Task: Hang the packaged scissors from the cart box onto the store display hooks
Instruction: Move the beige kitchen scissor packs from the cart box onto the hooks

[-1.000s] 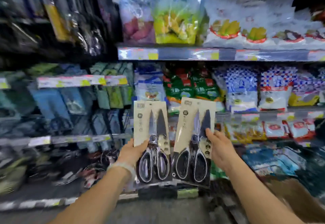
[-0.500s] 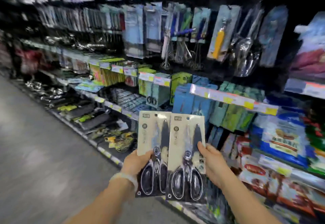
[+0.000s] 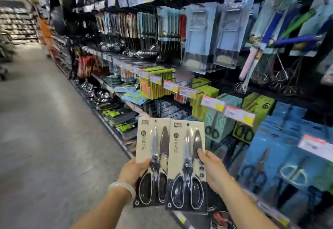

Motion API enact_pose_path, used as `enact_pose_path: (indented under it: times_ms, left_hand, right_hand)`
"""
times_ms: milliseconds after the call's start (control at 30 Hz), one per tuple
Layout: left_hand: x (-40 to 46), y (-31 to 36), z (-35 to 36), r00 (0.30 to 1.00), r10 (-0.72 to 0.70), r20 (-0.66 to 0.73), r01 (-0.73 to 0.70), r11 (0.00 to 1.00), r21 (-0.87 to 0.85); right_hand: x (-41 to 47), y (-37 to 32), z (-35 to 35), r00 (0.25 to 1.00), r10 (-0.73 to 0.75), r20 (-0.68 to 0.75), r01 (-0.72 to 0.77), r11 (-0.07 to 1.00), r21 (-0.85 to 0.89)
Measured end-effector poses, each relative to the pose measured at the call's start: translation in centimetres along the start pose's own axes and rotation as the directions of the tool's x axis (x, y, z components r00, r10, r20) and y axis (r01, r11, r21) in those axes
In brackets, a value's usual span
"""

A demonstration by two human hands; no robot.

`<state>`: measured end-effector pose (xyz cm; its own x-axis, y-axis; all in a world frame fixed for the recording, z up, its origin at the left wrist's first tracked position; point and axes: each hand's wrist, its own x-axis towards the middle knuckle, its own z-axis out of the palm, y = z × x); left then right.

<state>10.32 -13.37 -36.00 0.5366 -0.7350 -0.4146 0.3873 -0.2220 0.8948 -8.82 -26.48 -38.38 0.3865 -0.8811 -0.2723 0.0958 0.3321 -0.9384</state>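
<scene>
Head view, store aisle with display shelving filling the right half of the frame. Two packaged scissors are held upright side by side at lower centre, in front of the shelving and not touching it. The left hand (image 3: 132, 172), with a pale bracelet (image 3: 122, 189) on its wrist, is closed on the left scissors pack (image 3: 153, 160), thumb pressed on the card front near the pivot and the other fingers hidden behind the card. The right hand (image 3: 213, 171) is closed on the right scissors pack (image 3: 187, 164), thumb lying on the front at the card's right edge. The right pack overlaps the left pack's right edge and sits slightly lower in the frame. Each pack is a cream card above a dark lower section, carrying one pair of steel-bladed scissors with dark looped handles; a round hang hole shows at the top of the right card. Behind the packs, at centre right, a row of price labels (image 3: 212, 103) runs along a shelf rail, with green boxed goods (image 3: 257, 106) and teal scissors packs (image 3: 219, 126) hanging below it. Blue scissors packs (image 3: 266, 158) fill the lower right. Clear blister packs (image 3: 200, 36) hang at upper centre. The grey floor (image 3: 45, 129) occupies the left of the frame; the background is motion-blurred.
</scene>
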Motion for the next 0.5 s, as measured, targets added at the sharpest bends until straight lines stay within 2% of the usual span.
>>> enact_pose_path:
  times_ms: [133, 267, 500]
  left_hand:
    - [5.1, 1.6, -2.3, 1.0, 0.008, -0.015, -0.008, 1.0, -0.024]
    - [9.6, 3.3, -4.5, 0.999, -0.043, -0.015, 0.042, 0.994, -0.098]
    - [19.6, 7.9, -8.6, 0.998, -0.045, 0.047, 0.048, 0.996, -0.075]
  right_hand:
    - [5.1, -0.8, 3.7, 0.998, -0.004, 0.07, 0.005, 1.0, -0.017]
    - [10.0, -1.5, 7.4, 0.997, 0.008, 0.072, -0.004, 0.998, -0.058]
    - [17.8, -1.2, 14.2, 0.999, 0.025, -0.031, -0.026, 0.999, -0.02]
